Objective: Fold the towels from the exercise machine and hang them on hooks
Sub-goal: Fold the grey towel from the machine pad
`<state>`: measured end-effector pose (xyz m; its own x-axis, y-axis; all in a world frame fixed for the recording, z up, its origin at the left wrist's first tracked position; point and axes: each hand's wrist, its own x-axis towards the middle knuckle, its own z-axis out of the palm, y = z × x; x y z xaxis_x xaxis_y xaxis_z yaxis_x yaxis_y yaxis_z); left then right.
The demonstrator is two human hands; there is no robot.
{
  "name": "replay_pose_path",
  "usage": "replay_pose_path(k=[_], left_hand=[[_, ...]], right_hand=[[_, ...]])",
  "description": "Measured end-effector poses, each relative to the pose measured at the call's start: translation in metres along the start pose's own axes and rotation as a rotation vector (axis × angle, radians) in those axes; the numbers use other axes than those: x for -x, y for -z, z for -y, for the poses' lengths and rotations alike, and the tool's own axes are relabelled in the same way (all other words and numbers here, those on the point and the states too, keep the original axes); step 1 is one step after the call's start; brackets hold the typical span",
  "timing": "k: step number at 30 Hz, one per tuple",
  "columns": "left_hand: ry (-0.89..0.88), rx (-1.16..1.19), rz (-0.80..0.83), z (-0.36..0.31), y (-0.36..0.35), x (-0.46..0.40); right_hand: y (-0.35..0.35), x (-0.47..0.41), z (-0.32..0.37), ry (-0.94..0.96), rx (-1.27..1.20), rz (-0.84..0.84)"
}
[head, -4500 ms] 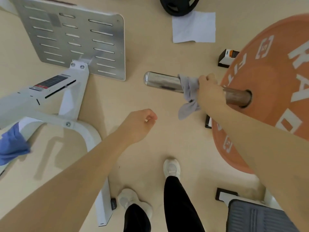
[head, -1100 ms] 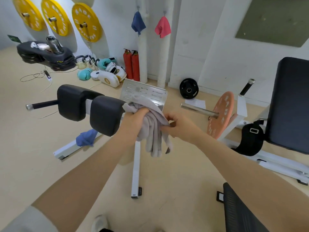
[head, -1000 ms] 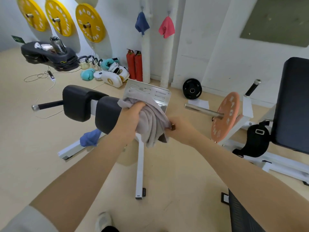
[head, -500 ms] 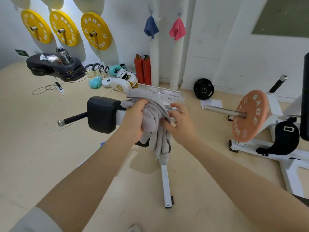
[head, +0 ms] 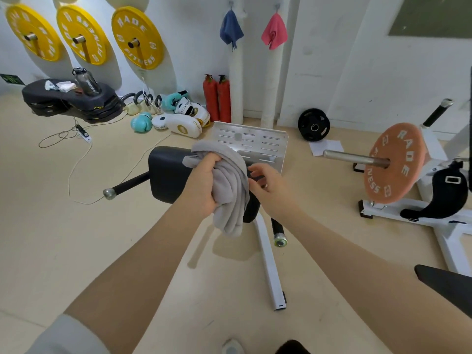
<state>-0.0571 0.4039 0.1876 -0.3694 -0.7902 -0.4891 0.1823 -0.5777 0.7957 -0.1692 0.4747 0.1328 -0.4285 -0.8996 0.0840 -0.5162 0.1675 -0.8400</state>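
Clenched in our left hand (head: 204, 185) hung the bunched grey towel (head: 229, 190); our right hand (head: 268, 185) hovered beside it, fingers loosely spread, holding nothing.

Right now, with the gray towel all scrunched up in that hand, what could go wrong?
1. The gray towel is bunched in the left hand, while the right hand has open fingers beside it; a loose end hanging below could slip and drop to the floor.
2. Hung crumpled like this, it may look messy next to the blue towel and pink towel on the wall hooks.
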Motion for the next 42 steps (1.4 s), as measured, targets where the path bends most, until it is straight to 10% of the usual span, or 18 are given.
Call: replay_pose_path(k=[12,17,24,27,36,39,42], left_hand=[[-0.009,0.107,0.063,-0.017,0.019,-0.021],[-0.153,-0.293,-0.107,-0.024,0.028,-0.063],[-0.249,-0.630,-0.037,-0.018,0.017,-0.108],[-0.414,-0.767,0.227,-0.016,-0.005,-0.106],[-0.733,-1.171,0.125,-0.040,-0.026,-0.139],[-0.651,-1.217,0.140,-0.045,-0.025,-0.153],[-0.555,-1.172,0.207,-0.052,-0.029,-0.158]], right_hand=[[-0.020,-0.024,0.005,0.033,0.137,0.070],[-0.008,-0.059,-0.009,-0.153,0.140,-0.056],[0.005,-0.106,-0.003,-0.686,-0.807,0.027],[0.005,-0.133,0.003,-0.707,-1.017,0.038],[0.039,-0.198,0.015,-0.694,-1.353,0.025],[0.047,-0.214,-0.004,-0.728,-1.216,-0.062],[0.044,-0.220,-0.027,-0.539,-0.508,-0.118]])
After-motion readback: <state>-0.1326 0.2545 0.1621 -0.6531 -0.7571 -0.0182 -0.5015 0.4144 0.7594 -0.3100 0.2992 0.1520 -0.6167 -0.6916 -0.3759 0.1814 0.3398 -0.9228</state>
